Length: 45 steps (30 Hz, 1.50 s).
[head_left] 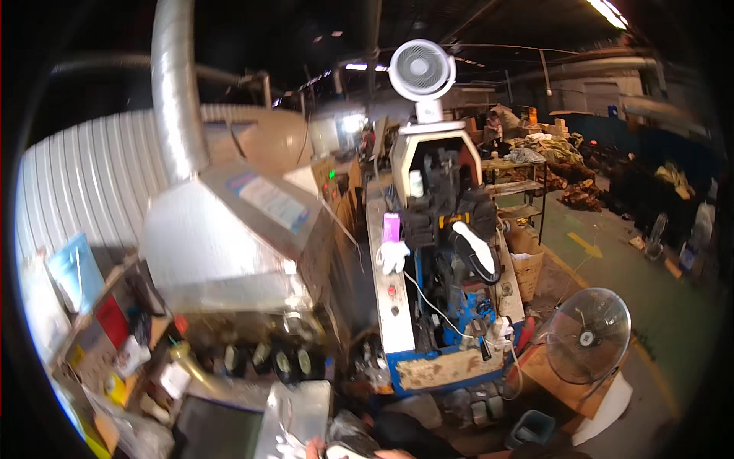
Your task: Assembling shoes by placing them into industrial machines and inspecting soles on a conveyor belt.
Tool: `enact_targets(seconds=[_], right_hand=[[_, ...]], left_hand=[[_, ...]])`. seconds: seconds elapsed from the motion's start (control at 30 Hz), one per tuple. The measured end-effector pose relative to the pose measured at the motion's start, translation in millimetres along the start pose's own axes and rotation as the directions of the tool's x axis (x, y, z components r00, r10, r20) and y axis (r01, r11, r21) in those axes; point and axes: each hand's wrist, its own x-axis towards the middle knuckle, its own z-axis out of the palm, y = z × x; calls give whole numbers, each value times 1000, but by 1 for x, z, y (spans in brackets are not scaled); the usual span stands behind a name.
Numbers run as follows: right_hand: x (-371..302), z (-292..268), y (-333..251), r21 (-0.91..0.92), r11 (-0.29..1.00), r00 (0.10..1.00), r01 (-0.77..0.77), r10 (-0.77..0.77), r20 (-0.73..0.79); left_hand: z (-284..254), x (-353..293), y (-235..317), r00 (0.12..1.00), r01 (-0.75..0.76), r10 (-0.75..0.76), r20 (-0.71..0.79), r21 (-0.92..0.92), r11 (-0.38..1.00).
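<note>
At the lower edge, a dark grey shoe (352, 434) with a pale underside lies between my hands, partly cut off by the frame. My left hand (313, 447) grips its left side, fingers bent against it. My right hand (393, 454) is at its right side; only a strip of it shows, and its fingers are mostly out of frame. Left of the shoe is a pale metal tray or plate (300, 413), with white scraps (289, 446) near my left hand. Ahead, a black shoe with a white sole (475, 251) sits tilted on a blue-and-white machine (397, 321).
A metal hood (222, 237) with a duct (177, 92) stands left, several dark shoes (283, 363) below it. A white fan (421, 70) tops the machine. A round wire-guard fan (587, 336) stands right, beside a grey bin (531, 428). A cluttered shelf (115, 359) lines the far left.
</note>
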Motion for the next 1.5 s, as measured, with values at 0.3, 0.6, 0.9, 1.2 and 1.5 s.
enact_targets(seconds=[0.3,0.6,0.9,1.2,1.5], right_hand=[[22,1,27,426,528,670,-735,659,342],[35,25,1,-784,589,966,195,21,256],[-2,-7,-10,-380,855,824,-351,476,309],[29,26,-20,105,907,888,-408,367,278],[51,78,-44,-378,830,833,-410,509,215]], left_hand=[[-15,-41,-21,957,289,-280,70,-271,918],[-8,-18,-26,973,227,-228,15,-195,954],[-19,-28,-36,962,268,-242,123,-287,920],[-21,-18,-22,959,246,-250,132,-827,505],[-35,-11,-20,927,354,-290,-238,812,464]])
